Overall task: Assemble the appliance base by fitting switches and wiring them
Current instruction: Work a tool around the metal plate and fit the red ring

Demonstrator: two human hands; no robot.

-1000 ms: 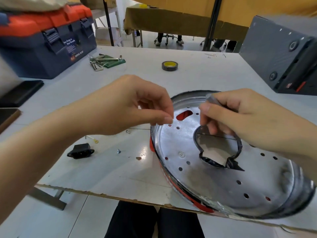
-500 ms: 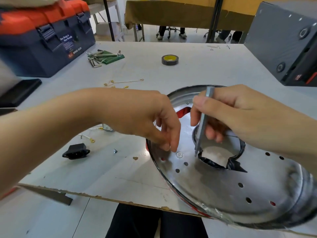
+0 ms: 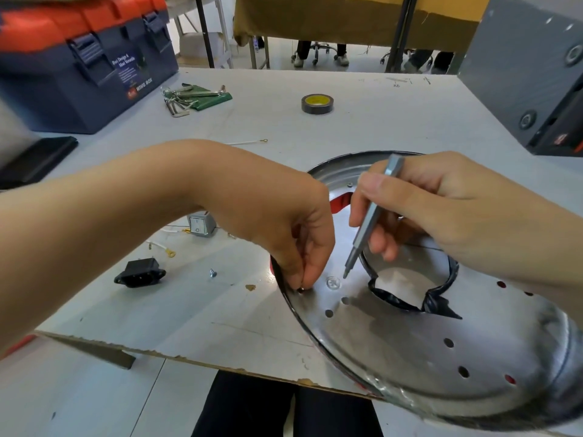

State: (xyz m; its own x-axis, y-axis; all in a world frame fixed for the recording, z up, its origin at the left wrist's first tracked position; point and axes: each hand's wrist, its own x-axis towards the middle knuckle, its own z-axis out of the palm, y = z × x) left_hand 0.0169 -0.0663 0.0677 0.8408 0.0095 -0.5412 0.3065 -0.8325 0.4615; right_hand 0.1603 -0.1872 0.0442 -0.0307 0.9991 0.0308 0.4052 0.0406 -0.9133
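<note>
The round metal appliance base (image 3: 410,351) lies upside down at the table's near right, with a taped central hole and several small holes. My left hand (image 3: 293,247) pinches a small screw (image 3: 301,289) against the plate near its left rim. My right hand (image 3: 441,209) grips a grey screwdriver bit (image 3: 367,220), tip down just above a fitted screw head (image 3: 333,282). A grey rocker switch (image 3: 202,224) with white wires and a black power socket (image 3: 138,273) lie on the table to the left.
A blue and orange toolbox (image 3: 82,61) stands at the back left, hex keys (image 3: 189,97) and a tape roll (image 3: 317,104) behind the base. A grey box (image 3: 533,70) fills the back right. A loose screw (image 3: 212,273) lies near the socket. The table's ragged front edge (image 3: 189,361) is close.
My left hand has moved down to the plate's left rim with the small screw. The right hand has tilted the bit lower, its tip now near the fitted screw head.
</note>
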